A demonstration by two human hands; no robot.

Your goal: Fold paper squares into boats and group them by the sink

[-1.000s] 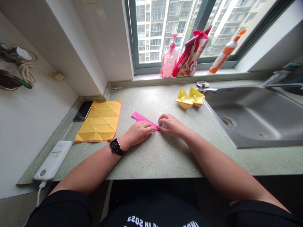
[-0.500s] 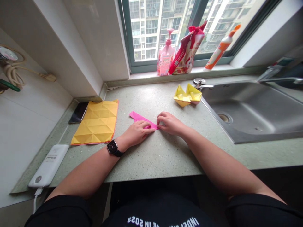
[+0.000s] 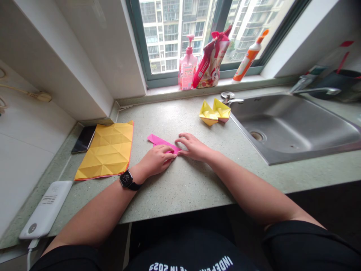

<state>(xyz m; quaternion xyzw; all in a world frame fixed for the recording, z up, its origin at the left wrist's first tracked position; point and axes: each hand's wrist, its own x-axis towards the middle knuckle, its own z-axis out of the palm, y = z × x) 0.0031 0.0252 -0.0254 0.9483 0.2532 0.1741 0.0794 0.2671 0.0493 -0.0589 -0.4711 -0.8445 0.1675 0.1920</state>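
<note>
A strip of pink folded paper (image 3: 158, 140) lies slantwise on the counter, its left end pointing away from me. My left hand (image 3: 156, 160) presses down on its near right part, fingers bent together over the paper and hiding some of it. At the strip's right tip is my right hand (image 3: 191, 146); its thumb side touches the paper, while the index and other fingers are raised and spread apart. Two yellow folded paper shapes (image 3: 208, 114), pink underneath, stand side by side beyond my right hand. Left of my left hand lies a stack of creased yellow paper (image 3: 105, 150) with pink-orange edges.
A phone (image 3: 84, 139) lies partly under the yellow stack. Nearer me is a white power bank (image 3: 46, 209) with a cable. A steel sink (image 3: 296, 146) is set in at the right. A pump bottle (image 3: 187, 69), a red bag (image 3: 211, 62) and an orange-white bottle (image 3: 249, 58) line the sill.
My right hand's fingers have lifted and spread from a closed pinch at the paper's tip. My left hand stays on the pink paper. The view has turned slightly right.
</note>
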